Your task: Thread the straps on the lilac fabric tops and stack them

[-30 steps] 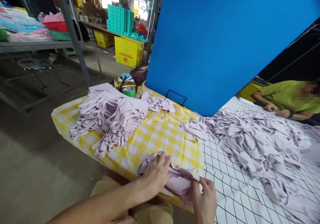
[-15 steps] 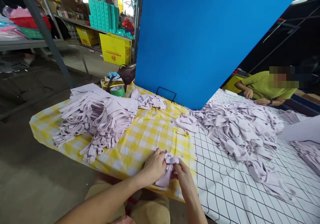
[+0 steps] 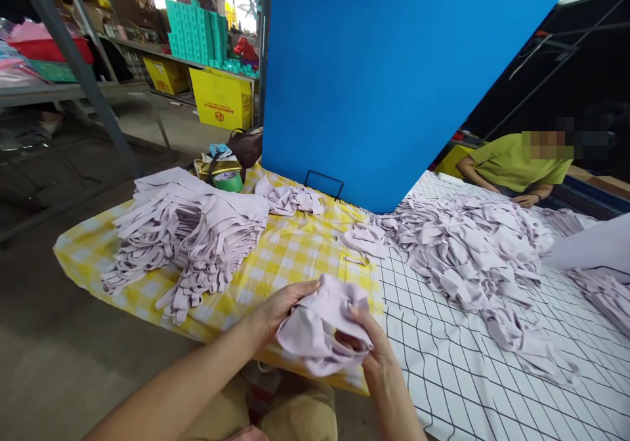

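A pale lilac cloth piece with an opening in it is held up above the front edge of the table. My left hand grips its left side, thumb on top. On the other side, my right hand is closed on the right edge, next to the opening. To the left lies a thick layered stack of lilac cloth pieces with hanging strap loops. A loose heap of similar pieces covers the table to the right.
Yellow checked cloth and white grid cloth cover the table. A large blue board stands across its back. Green tape sits behind the stack. A co-worker in a green shirt is at the far right.
The cloth piece, bunched low on the table before, is now lifted and spread wider. My hands have moved apart with it. The co-worker's hands have shifted lower.
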Available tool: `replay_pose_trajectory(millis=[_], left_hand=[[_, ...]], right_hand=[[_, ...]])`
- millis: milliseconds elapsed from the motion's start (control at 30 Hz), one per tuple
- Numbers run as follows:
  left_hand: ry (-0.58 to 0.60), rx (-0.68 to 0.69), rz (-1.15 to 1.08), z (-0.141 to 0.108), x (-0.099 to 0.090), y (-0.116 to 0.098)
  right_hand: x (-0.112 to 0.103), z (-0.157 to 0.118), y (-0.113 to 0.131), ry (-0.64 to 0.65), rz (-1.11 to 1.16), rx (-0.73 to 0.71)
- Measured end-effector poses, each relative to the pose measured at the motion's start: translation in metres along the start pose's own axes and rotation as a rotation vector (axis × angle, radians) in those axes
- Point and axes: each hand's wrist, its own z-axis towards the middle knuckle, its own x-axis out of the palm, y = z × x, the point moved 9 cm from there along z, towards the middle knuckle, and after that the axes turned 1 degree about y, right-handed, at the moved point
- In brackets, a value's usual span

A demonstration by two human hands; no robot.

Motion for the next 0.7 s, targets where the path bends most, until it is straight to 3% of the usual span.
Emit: replay_pose_trajectory(millis=[100,200,267,333,433,533,600,700], left_hand=[[0.190,-0.024,0.382,-0.017,0.028,-0.028],[0.309,-0.202,1.013,-0.027,0.032,-0.039],[0.304,-0.156,1.382,-0.023,0.025,-0.054],[0.242,-0.011,1.646,-0.016,0.016,-0.069],[0.093,0.104,1.926,-0.012,-0.007,-0.080],[-0.127,0.157,2.029,-0.017,-0.032,-0.097],[-0.269,0.260,1.917,-0.025,-0.041,-0.114],[-0.386,0.426,1.684,-0.039,-0.045,-0.135]], right_hand=[[0.006,-0.002,0.016,0.124,-0.292,0.013],[-0.001,-0.001,0.050,0.091,-0.516,-0.123],[-0.006,-0.004,0.077,0.029,-0.587,-0.303],[-0.006,-0.012,0.091,0.020,-0.605,-0.427],[0.010,-0.020,0.075,0.229,-0.657,-0.356],[0.023,-0.028,0.048,0.401,-0.907,-0.265],[0.019,-0.029,0.047,0.346,-1.103,-0.321],[0.008,-0.027,0.059,0.232,-1.278,-0.401]])
